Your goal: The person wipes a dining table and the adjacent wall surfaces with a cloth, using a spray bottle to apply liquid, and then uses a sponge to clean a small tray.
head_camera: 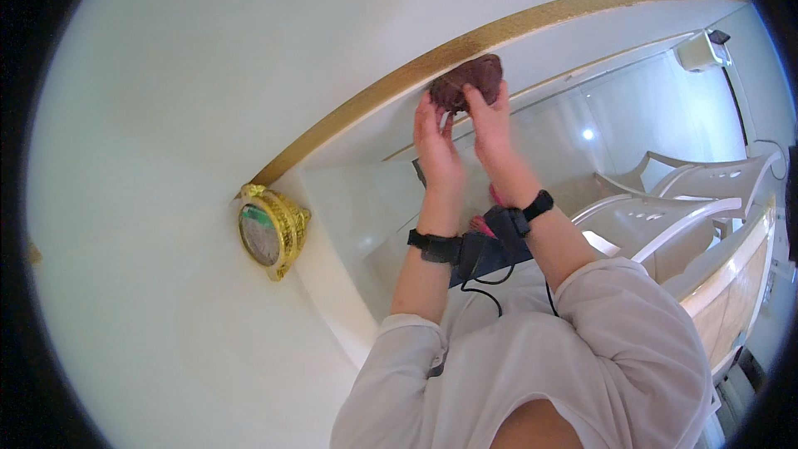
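A bunched dark brown cloth (469,82) is held up at the lower edge of a long gold-brown trim strip (399,78). My right hand (491,117) grips it, thumb pressed on the near face and fingers behind. At the cloth's lower left side is my left hand (436,140), its fingertips at the edge; part of its hold is hidden. Each wrist wears a black strap with a small dark device, and black cables hang between them.
A gold ornate round vessel (274,232) stands at the strip's left end on a white surface (156,137). White plastic chairs (654,218) are at right, beside a wood-panelled piece (726,290). A white bin (698,52) sits at the far upper right on the shiny tiled floor (654,109).
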Available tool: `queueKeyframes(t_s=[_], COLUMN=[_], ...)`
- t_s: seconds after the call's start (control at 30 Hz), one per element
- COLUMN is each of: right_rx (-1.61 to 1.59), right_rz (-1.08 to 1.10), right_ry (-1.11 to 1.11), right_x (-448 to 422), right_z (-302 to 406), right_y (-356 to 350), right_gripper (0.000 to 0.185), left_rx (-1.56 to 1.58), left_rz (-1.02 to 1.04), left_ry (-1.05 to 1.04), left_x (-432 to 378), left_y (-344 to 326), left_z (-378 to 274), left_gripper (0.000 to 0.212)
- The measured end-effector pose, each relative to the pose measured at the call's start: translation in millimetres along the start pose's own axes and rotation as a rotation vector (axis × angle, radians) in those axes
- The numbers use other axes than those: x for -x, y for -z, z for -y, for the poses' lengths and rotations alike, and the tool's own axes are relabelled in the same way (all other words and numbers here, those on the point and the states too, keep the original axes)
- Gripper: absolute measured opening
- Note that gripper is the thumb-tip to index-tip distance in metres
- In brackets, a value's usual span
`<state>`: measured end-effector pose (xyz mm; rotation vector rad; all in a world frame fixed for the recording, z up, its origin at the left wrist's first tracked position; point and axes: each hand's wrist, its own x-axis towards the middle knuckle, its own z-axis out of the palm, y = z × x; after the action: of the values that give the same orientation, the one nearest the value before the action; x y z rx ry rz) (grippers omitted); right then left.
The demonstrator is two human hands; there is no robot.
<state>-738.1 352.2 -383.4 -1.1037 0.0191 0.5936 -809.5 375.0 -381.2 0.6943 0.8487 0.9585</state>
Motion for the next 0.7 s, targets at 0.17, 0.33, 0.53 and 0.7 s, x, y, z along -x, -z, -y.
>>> queueKeyframes(t_s=[0.17,0.33,0.53,0.7], right_rx=[0.05,0.159,0.041,-0.009], right_rz=[0.248,0.419,0.519,0.609], right_ry=[-0.045,-0.291,-0.3,-0.156], right_x=[48,80,99,123], right_z=[-30,-50,-38,23], right_y=[-48,-80,-64,-86], right_gripper=[0.038,0.036,0.048,0.048], left_rx=[-0.04,0.008,-0.057,-0.11], left_rz=[-0.093,-0.223,-0.187,-0.056], left_ry=[-0.083,-0.189,-0.219,-0.324], left_x=[1,19,63,77], left_y=[54,104,105,74], left_z=[-44,-74,-91,-120], left_gripper=[0.042,0.042,0.044,0.046])
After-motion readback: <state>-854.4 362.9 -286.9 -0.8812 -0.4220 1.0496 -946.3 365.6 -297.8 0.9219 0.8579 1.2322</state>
